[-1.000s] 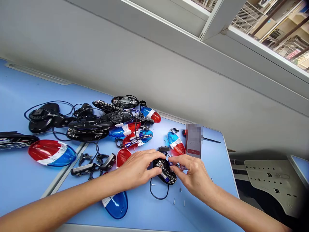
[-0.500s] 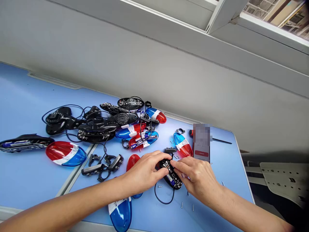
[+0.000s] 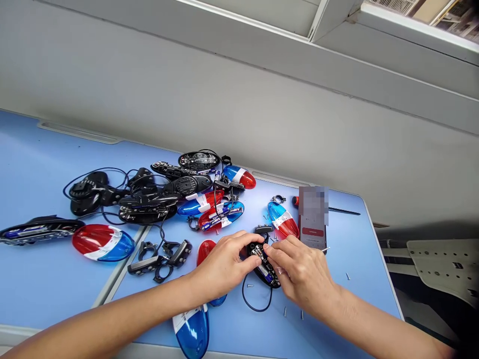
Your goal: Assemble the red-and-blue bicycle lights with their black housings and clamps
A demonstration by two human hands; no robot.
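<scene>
A black oval housing [image 3: 266, 271] with a circuit board and a battery inside lies open side up between my hands. My left hand [image 3: 226, 259] grips its upper left edge between thumb and fingers. The fingers of my right hand [image 3: 299, 267] press together on its upper right side; whether they pinch a small part is hidden. A black cable [image 3: 258, 310] loops below the housing, and a small black clamp piece [image 3: 264, 229] sits just above it. A red, white and blue cover [image 3: 283, 219] lies beyond my right hand.
Several black housings [image 3: 149, 207] with tangled cables and coloured covers [image 3: 104, 243] spread over the left and middle of the blue table [image 3: 48, 284]. A phone [image 3: 313, 224] lies on a screwdriver [image 3: 344, 211]. Loose screws [image 3: 348, 275] are scattered at the right.
The view has shifted slightly. My right hand's fingers have bent a little more over the housing's upper right side. My left hand keeps its grip.
</scene>
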